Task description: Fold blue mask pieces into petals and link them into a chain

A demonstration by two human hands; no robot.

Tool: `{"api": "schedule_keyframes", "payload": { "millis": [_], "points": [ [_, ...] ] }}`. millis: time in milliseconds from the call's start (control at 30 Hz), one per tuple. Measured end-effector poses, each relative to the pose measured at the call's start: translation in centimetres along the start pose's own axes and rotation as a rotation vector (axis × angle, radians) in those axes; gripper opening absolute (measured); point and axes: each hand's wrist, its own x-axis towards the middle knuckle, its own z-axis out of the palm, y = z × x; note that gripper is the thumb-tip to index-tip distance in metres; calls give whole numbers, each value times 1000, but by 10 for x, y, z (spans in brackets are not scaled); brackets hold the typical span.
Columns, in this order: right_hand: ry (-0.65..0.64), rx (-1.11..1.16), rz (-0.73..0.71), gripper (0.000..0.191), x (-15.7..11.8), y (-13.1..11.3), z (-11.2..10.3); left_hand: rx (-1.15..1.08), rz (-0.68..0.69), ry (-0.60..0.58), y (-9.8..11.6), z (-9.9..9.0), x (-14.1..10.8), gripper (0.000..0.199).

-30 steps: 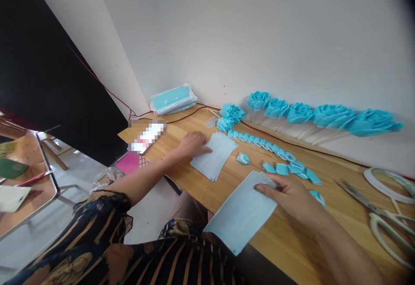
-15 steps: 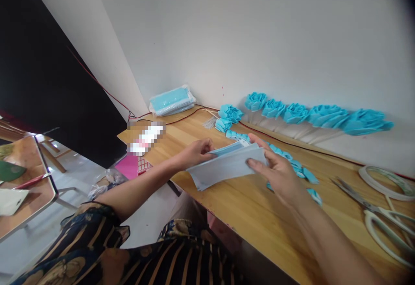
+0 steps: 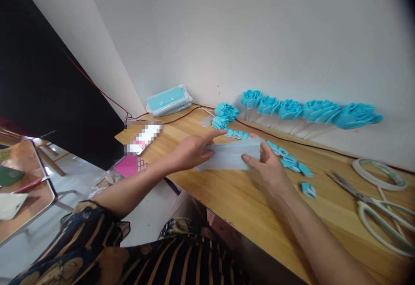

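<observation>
Both hands are on a pale blue disposable face mask [image 3: 231,154], stretched level just above the table. My left hand [image 3: 193,152] pinches its left end, with the index finger reaching out over the top edge. At the other end, my right hand [image 3: 270,161] grips it with the thumb in front and the fingers behind. Beyond the mask runs a row of small folded blue pieces [image 3: 290,162], partly hidden by my right hand. One loose folded piece [image 3: 308,190] lies to the right of that hand.
Blue flowers [image 3: 320,111] on pale stems lean along the wall, with two more [image 3: 226,112] near the row. Scissors [image 3: 359,196] and a tape roll [image 3: 358,172] lie at right. A plastic-wrapped mask pack [image 3: 168,101] and a phone [image 3: 145,138] sit at left. A cable [image 3: 317,150] follows the wall.
The face mask has gone from two overlapping, spread layers to a narrower, flatter strip. My left hand's fingers have extended along its upper edge. The view has shifted slightly.
</observation>
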Motion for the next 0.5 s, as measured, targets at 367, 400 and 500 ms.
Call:
{"api": "schedule_keyframes", "payload": {
  "millis": [367, 400, 500],
  "points": [
    [-280, -297, 65, 27, -5, 12, -3, -628, -62, -186, -68, 6, -17, 94],
    [-272, -291, 65, 27, -5, 13, -3, -663, -92, -208, -71, 7, -21, 99],
    [-222, -254, 66, 27, -5, 16, -3, -655, -199, -209, -67, 10, -31, 104]
  ]
}}
